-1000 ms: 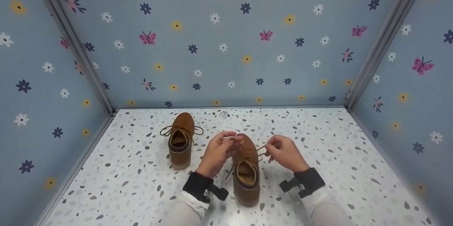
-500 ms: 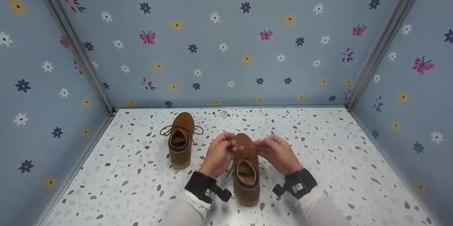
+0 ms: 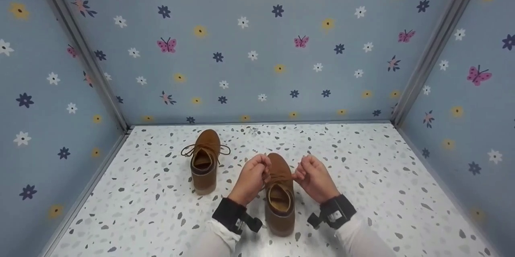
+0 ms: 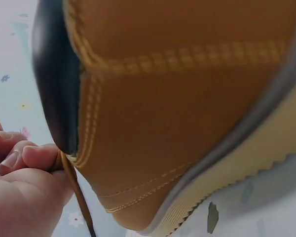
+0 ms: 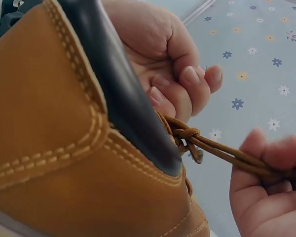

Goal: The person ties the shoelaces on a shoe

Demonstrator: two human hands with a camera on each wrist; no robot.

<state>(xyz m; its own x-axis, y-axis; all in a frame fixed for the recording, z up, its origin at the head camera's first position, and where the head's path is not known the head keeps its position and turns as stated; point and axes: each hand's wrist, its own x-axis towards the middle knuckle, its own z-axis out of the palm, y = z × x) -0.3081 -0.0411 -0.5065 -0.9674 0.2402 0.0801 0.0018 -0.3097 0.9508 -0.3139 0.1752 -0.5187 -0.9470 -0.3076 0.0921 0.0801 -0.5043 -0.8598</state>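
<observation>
A brown lace-up shoe (image 3: 280, 221) stands on the floor between my two hands, its toe pointing away. My left hand (image 3: 249, 178) is at the left side of the lacing, fingers curled, with the shoelace (image 4: 80, 202) coming out by its fingertips in the left wrist view. On the other side my right hand (image 3: 317, 178) grips a doubled strand of lace, drawn out from a knot (image 5: 186, 133) over the tongue. The right wrist view shows this strand stretched straight. The dark padded collar (image 5: 123, 89) hides part of the left hand there.
A matching brown shoe (image 3: 204, 178) stands to the left with its lace tied in a bow. Speckled white floor (image 3: 141, 192) lies under both shoes. Flowered blue panels (image 3: 257, 48) enclose the back and both sides. A black wrist camera strap (image 3: 338, 210) sits on each wrist.
My right hand came in from the right to the lacing, then drew back slightly outward with lace in its grip. The left hand's fingers have curled in. The shoes stay in place.
</observation>
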